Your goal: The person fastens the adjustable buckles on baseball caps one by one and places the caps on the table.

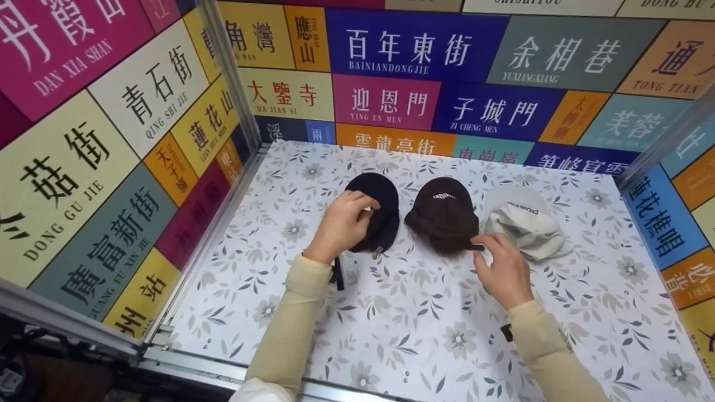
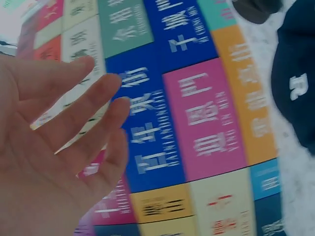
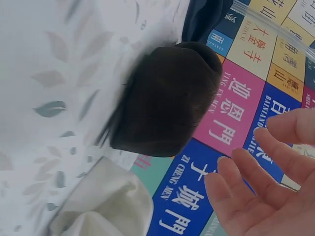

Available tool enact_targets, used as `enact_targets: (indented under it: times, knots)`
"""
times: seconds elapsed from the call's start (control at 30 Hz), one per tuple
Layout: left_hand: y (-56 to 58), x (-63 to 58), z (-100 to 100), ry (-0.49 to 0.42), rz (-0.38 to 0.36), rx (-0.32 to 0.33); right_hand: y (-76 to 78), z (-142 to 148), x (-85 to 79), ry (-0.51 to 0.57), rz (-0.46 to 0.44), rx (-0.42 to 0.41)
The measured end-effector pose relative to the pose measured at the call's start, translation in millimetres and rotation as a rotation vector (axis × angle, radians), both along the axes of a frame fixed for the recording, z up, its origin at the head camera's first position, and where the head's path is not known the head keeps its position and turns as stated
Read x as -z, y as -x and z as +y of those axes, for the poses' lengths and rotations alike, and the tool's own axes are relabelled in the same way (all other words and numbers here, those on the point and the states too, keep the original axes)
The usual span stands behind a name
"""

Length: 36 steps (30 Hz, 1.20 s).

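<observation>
Three caps lie in a row on the floral cloth. My left hand (image 1: 344,220) overlaps the left edge of the dark navy cap (image 1: 382,195) in the head view. Its fingers are loosely bent around nothing in the left wrist view, where the navy cap (image 2: 300,64) shows a white letter R. Between the other caps sits a dark brown cap (image 1: 444,215) with small pale lettering. Near its lower right edge is my right hand (image 1: 505,271), also holding nothing, fingers spread and relaxed. The off-white cap (image 1: 525,223), its crown crumpled, lies just beyond that hand.
White cloth (image 1: 402,318) with grey flowers and leaves covers the table. Colourful panels (image 1: 413,50) printed with place names wall in the back and sides. A metal rail (image 1: 195,365) runs along the table's front edge, and a metal post (image 1: 237,72) stands at the back left corner.
</observation>
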<state>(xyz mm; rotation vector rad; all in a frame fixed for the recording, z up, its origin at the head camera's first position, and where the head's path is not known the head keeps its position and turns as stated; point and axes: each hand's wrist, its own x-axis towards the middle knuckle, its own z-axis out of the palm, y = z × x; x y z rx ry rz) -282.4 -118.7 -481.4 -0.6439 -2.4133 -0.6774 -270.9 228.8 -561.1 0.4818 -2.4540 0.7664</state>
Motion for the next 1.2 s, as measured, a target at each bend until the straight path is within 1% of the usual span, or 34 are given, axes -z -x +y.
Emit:
enact_targets:
  times: [0.1,0.2,0.37,0.5,0.6,0.67,0.77,0.87,1.0,1.1,1.2]
  knots:
    - [13.5,15.6,-4,0.08,-0.104,-0.036,-6.0,3,4.9,0.021,-0.003,0.011]
    - [24.8,29.8,-6,0.168,-0.205,-0.059,-10.8,6,7.7,0.027,-0.015,0.025]
    - [37.4,54.2,-7,0.291,-0.34,-0.125,-17.8,8,12.2,0.023,-0.047,0.048]
    - [44.9,77.8,-6,0.343,-0.444,-0.174,-22.1,8,15.6,0.029,-0.055,0.054]
    - [46.9,97.7,-8,0.358,-0.512,-0.203,-25.4,6,19.9,0.034,-0.062,0.047]
    - [47.0,109.5,-10,0.367,-0.538,-0.224,-27.9,5,23.0,0.036,-0.065,0.044]
    - [48.3,122.8,-11,0.366,-0.541,-0.237,-31.9,4,26.3,0.038,-0.073,0.043]
    - [51.5,130.2,-12,0.356,-0.505,-0.236,-34.7,5,26.4,0.05,-0.084,0.057]
    - [56.8,135.0,-14,0.35,-0.447,-0.226,-37.2,7,22.9,0.07,-0.101,0.074]
    - [58.6,136.0,-14,0.336,-0.396,-0.192,-38.4,9,21.5,0.082,-0.103,0.075]
    - [57.4,134.4,-13,0.334,-0.339,-0.155,-39.0,13,20.6,0.101,-0.104,0.073]
